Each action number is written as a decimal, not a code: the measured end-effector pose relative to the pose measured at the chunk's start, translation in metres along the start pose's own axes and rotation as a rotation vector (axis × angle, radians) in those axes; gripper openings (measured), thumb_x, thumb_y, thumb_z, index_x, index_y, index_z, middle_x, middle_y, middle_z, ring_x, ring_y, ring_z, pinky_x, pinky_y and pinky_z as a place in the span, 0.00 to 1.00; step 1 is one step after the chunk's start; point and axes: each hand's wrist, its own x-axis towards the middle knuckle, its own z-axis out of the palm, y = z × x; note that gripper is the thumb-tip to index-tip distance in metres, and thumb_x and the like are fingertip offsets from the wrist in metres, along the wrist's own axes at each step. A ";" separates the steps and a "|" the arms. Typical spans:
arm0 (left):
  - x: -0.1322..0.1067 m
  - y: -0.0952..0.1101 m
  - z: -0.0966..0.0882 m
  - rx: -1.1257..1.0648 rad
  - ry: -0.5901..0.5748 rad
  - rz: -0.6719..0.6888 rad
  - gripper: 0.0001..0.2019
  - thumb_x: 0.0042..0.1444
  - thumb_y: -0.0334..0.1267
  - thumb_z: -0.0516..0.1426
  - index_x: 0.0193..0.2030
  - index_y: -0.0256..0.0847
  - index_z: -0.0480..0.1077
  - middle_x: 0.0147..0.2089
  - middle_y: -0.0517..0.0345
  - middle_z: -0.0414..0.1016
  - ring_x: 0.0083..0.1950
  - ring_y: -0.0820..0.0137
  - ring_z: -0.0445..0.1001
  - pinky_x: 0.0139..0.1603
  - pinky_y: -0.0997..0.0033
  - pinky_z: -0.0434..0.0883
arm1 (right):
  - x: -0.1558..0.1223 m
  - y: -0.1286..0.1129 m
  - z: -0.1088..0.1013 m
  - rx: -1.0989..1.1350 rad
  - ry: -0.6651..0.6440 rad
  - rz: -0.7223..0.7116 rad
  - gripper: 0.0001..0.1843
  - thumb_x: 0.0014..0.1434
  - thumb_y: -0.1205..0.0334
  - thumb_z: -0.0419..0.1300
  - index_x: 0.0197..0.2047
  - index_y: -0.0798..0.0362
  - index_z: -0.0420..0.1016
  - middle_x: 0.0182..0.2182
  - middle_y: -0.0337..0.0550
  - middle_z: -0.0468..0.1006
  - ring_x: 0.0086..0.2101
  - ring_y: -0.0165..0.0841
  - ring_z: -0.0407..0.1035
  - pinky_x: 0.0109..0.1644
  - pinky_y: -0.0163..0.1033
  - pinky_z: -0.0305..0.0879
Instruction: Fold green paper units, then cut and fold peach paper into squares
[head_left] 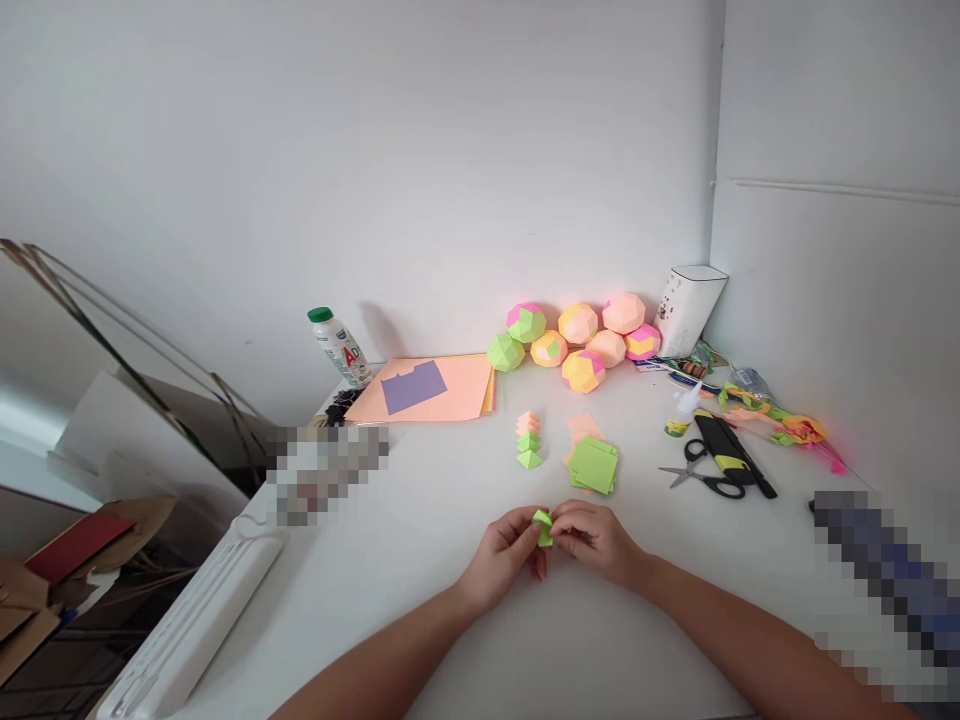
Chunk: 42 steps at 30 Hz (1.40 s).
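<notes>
On the white table [420,470] lie folded paper pieces [529,441], scissors [694,469] and peach sheets [466,385]

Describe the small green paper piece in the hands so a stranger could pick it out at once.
Over the white table, find the left hand and right hand meeting at the near side. Between their fingertips is a small folded green paper piece. The folded pieces in a row and the flat green squares lie beyond it; this one alone is held.

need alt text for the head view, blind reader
Left hand and right hand hold a small folded green paper over a white table. Beyond lie green squares, a row of folded pieces and, by the wall, faceted balls.
</notes>
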 end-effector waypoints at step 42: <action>-0.004 -0.020 -0.002 0.497 0.032 0.317 0.23 0.50 0.31 0.50 0.55 0.40 0.65 0.23 0.68 0.51 0.26 0.74 0.53 0.29 0.73 0.54 | -0.004 -0.008 0.011 -0.065 -0.021 0.192 0.07 0.41 0.73 0.53 0.24 0.52 0.64 0.22 0.35 0.62 0.23 0.27 0.55 0.25 0.33 0.51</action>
